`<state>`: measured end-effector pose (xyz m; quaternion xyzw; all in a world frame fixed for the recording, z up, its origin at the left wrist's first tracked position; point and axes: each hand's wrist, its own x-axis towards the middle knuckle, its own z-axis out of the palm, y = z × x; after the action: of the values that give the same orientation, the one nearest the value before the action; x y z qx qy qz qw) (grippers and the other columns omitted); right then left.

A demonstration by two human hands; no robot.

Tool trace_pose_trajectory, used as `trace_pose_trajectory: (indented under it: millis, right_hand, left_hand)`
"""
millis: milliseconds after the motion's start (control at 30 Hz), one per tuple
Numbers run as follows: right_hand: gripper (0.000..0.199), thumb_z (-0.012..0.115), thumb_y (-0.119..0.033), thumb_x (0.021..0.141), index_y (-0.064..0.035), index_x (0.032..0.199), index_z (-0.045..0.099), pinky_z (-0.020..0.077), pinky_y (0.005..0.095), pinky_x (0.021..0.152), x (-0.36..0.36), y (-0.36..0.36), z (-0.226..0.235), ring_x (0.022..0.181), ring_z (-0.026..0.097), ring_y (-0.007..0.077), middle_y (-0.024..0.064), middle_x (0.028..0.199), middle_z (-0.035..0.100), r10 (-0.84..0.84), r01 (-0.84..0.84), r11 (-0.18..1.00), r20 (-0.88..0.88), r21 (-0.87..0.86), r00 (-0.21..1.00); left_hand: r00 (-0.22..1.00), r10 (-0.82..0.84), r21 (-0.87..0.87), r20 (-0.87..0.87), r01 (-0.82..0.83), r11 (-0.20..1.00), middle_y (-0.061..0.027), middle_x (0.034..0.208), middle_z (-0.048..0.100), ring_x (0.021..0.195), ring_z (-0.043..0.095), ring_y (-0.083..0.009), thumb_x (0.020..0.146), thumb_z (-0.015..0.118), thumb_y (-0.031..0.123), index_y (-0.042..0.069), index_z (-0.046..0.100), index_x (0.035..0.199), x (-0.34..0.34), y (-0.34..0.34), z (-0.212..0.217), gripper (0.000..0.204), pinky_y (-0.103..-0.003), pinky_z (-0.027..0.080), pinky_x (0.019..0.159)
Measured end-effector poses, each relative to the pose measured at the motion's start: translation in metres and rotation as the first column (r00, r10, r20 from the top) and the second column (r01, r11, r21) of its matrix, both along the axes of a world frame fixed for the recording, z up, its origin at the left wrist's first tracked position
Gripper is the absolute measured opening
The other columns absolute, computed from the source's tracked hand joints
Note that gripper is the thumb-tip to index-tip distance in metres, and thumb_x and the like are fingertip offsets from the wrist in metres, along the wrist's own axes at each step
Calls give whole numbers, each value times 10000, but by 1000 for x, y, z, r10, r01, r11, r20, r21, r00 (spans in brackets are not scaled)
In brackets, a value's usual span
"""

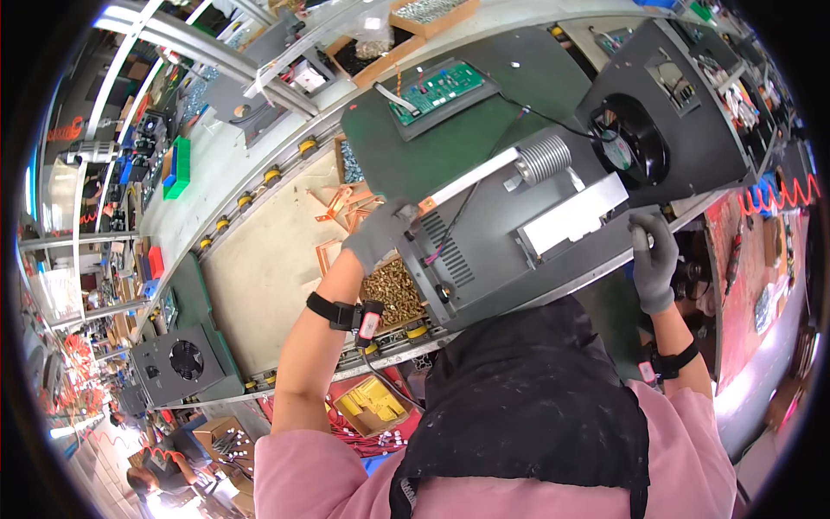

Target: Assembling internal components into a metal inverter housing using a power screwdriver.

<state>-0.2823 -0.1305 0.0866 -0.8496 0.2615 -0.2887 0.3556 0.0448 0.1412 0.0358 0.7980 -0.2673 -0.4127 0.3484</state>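
Two gloved hands (380, 235) (654, 264) flank the dark vented metal chassis (491, 238).

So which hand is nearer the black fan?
Right: the right hand is below the black fan in the picture; the left hand is farther, at the left end of the gray panel.

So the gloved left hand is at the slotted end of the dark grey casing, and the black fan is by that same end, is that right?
Not quite: the black fan is by the opposite end, on the right in the head view. The gloved left hand is at the slotted end of the dark grey casing.
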Motion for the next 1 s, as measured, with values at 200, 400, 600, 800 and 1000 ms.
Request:
trace_pose_trajectory:
  millis: [200, 400, 600, 800, 1000]
  right_hand:
    - [487, 656, -246, 775, -60, 1202, 515, 335, 451, 996, -45, -2, -101, 1205, 410, 344, 163, 1286, 454, -72, -138, 964, -725, -226, 685]
    - [604, 663, -281, 764, -48, 1283, 460, 305, 448, 1037, -46, 6, -122, 1261, 349, 386, 208, 1341, 393, -79, -125, 966, -714, -228, 696]
    - [618, 660, -289, 764, -47, 1293, 449, 304, 443, 1038, -43, 3, -113, 1264, 345, 377, 211, 1338, 393, -28, -178, 966, -758, -188, 652]
    - [620, 666, -264, 749, -61, 1293, 448, 314, 448, 1028, -47, -2, -106, 1245, 364, 372, 209, 1323, 408, 43, -239, 957, -734, -165, 678]
    - [621, 656, -242, 746, -74, 1301, 434, 311, 443, 1030, -49, -9, -103, 1236, 368, 360, 190, 1321, 403, 94, -293, 947, -758, -133, 645]
  left_hand:
    - [992, -24, -35, -122, 20, 999, -83, 1040, 612, 968, 577, -156, 957, 447, 299, -48, 503, 1187, 9, 14, -10, 421, -276, 424, 898]
    - [986, 77, 14, -149, -75, 997, -93, 1005, 620, 925, 586, -163, 960, 423, 392, -29, 549, 1112, 9, 8, -16, 464, -291, 436, 852]
    - [987, -14, -66, -158, 4, 998, -58, 897, 623, 863, 575, -144, 857, 577, 479, -7, 586, 1028, 2, 8, -3, 516, -274, 431, 777]
    - [960, 52, -97, -275, -81, 992, -57, 877, 615, 843, 588, -163, 821, 656, 406, 11, 591, 942, 14, 9, -1, 418, -287, 428, 759]
    - [907, 57, -25, -418, -74, 997, -88, 840, 644, 801, 600, -166, 870, 603, 248, -2, 608, 959, 31, 6, 0, 266, -303, 450, 771]
